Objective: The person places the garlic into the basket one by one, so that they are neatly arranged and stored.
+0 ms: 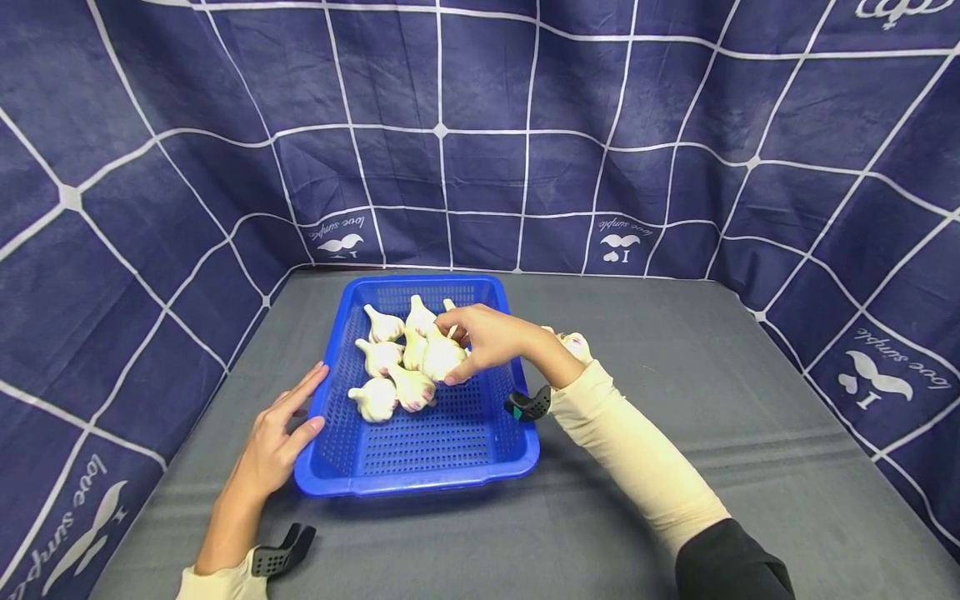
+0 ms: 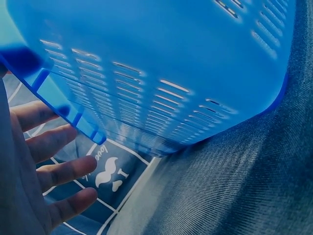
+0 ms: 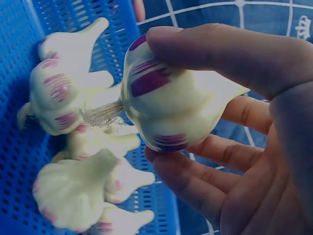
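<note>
My right hand (image 1: 491, 335) holds a garlic bulb (image 3: 171, 100) between thumb and fingers, over the blue plastic basket (image 1: 416, 485). The bulb is white with purple streaks, and its root tuft shows in the right wrist view. Several more garlic bulbs (image 1: 375, 400) lie in the left and back part of the basket, beneath and beside that hand. At the basket's left side, my left hand (image 1: 272, 437) rests its fingertips on the rim. In the left wrist view, its fingers (image 2: 68, 171) are spread and slightly bent beside the slotted basket wall.
Partly hidden behind the right forearm, another garlic bulb (image 1: 576, 346) lies on the grey cloth-covered table (image 1: 660, 367), right of the basket. A blue checked curtain (image 1: 480, 167) with white lines encloses the back and both sides.
</note>
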Available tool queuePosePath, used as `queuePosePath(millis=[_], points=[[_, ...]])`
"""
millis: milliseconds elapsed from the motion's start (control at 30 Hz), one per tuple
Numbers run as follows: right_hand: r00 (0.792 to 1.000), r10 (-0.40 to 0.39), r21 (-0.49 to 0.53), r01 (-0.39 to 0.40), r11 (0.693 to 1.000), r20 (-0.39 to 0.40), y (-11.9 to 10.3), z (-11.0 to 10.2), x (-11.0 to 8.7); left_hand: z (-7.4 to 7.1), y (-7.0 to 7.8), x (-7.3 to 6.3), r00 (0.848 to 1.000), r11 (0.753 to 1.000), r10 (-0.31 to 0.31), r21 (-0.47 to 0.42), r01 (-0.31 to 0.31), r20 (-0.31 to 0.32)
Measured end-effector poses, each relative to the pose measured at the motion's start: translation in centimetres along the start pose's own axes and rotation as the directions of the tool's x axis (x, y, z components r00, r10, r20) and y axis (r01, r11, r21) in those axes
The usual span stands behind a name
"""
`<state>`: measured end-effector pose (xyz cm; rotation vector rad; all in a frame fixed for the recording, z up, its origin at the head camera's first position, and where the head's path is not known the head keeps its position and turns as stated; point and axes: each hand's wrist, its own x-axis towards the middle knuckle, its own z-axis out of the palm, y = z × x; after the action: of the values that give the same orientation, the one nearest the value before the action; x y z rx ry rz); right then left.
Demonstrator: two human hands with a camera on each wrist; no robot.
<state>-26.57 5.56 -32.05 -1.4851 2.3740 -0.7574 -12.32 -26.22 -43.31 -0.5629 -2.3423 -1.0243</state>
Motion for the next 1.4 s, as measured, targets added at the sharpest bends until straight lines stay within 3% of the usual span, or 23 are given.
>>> queuePosePath(millis=[167,333,667,933,1200,1400], points=[[0.997,-0.011,0.014,0.010,1.000,0.079,0.5,0.9,0.6,0.0,0.3,0.2,1.000,1.000,0.001,0.000,-0.001,-0.002],[0.986,0.035,0.018,-0.038,0.999,0.163,0.8,1.5,0.4,-0.1,0.2,0.4,1.000,1.000,0.015,-0.015,-0.015,-0.004],[0.959,0.156,-0.115,-0.132,0.985,0.235,0.8,1.7,0.4,-0.1,-0.1,0.3,1.000,1.000,0.002,-0.020,-0.002,0.000],[0.940,0.276,-0.202,-0.236,0.951,0.199,1.3,2.3,0.6,-0.2,0.0,0.3,1.000,1.000,-0.003,-0.006,0.003,0.006],[0.937,0.268,-0.229,-0.216,0.949,0.226,1.4,2.7,0.9,-0.1,0.2,0.2,1.000,1.000,-0.022,-0.011,0.022,0.002],[0.918,0.341,-0.259,-0.285,0.923,0.202,1.4,3.5,1.1,0.0,0.1,0.2,1.000,1.000,-0.010,-0.006,0.010,-0.003]])
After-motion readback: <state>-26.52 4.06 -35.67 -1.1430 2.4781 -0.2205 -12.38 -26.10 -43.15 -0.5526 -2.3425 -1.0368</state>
